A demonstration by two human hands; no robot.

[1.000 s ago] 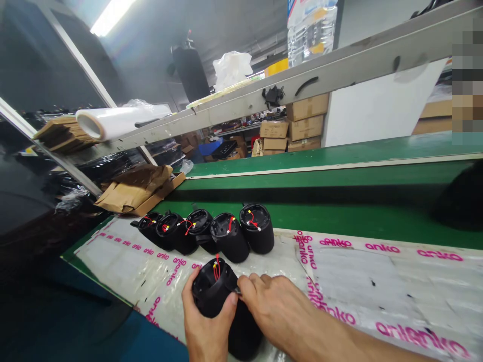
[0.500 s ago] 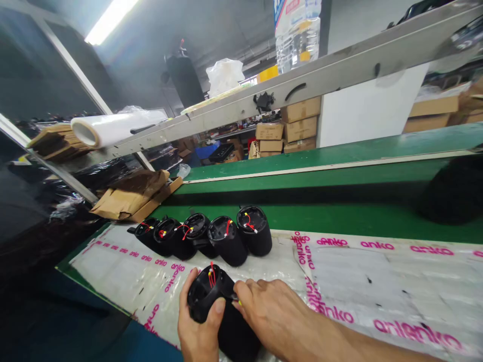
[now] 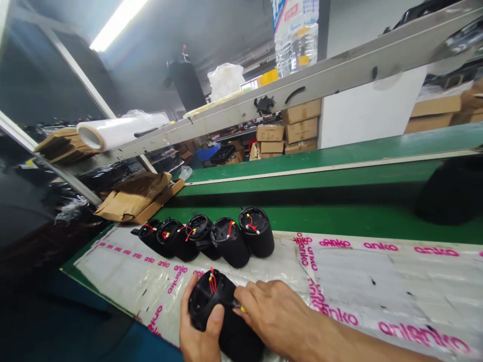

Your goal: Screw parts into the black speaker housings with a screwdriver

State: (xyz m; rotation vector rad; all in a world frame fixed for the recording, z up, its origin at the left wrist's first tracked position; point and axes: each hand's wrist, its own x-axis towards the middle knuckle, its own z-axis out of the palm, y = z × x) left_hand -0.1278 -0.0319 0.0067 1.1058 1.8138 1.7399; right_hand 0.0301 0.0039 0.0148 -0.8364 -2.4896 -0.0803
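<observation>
A black fabric-covered cylinder (image 3: 241, 329), like a portable speaker housing, is tilted with its open end up and toward the far left. Red wires with small connectors (image 3: 213, 281) stick out of that end. My left hand (image 3: 199, 322) is wrapped around the rim, thumb on the near side. My right hand (image 3: 271, 311) is closed at the cylinder's right side, beside a black strap-like piece across the rim. A bit of yellow shows under its fingers; most of what it grips is hidden. Several similar black cylinders (image 3: 230, 244) with red wires stand in a row behind.
White plastic sheeting (image 3: 339, 281) with pink lettering covers the near part of the green bench (image 3: 320, 221). Flattened cardboard (image 3: 132, 198) lies at the left. A metal shelf rail (image 3: 241, 106) crosses above, carrying a plastic bottle (image 3: 296, 45) and a film roll (image 3: 116, 131). A dark object (image 3: 451, 193) stands right.
The view has shifted slightly, so everything sits a little lower and to the right. Both hands stay on the cylinder; more yellow shows under my right fingers.
</observation>
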